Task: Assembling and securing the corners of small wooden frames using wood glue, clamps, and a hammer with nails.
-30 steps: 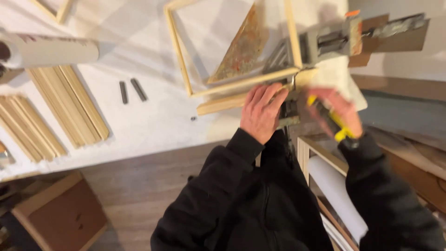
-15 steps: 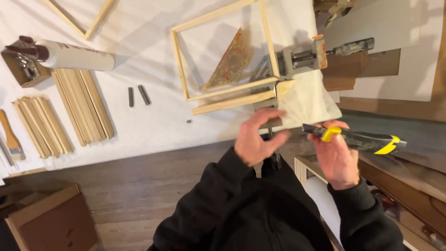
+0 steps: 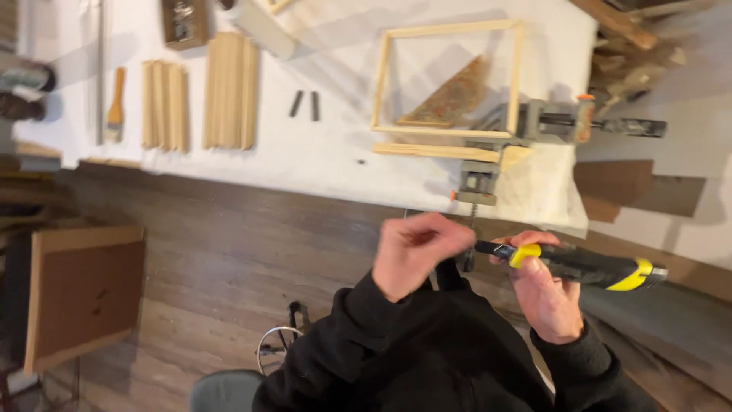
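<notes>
From the head view, my right hand [image 3: 545, 294] wraps the black-and-yellow utility knife [image 3: 583, 265], thumb on the yellow slider near its front. My left hand [image 3: 418, 252] is bunched, its fingertips pinched together at the knife's tip; what they pinch is blurred, so I cannot tell whether it is the blade itself. To do this well, I judge I should keep the knife level and steady in my right hand, touch only the flat of the blade, and keep the edge pointed away from my left palm.

The knife is below the wooden frame [image 3: 450, 80], off the surface and over the floor. The frame lies on the white-covered surface [image 3: 305, 164], with a corner clamp [image 3: 534, 122] gripping its lower right corner and a triangular patterned piece [image 3: 450, 103] inside it. Left of the frame lie two short dark bars [image 3: 305, 104], then bundles of wood strips [image 3: 202, 99], then a brush [image 3: 114, 114]. Well below and left of the frame, a brown board [image 3: 80, 294] rests on the dark plank floor [image 3: 229, 252].
</notes>
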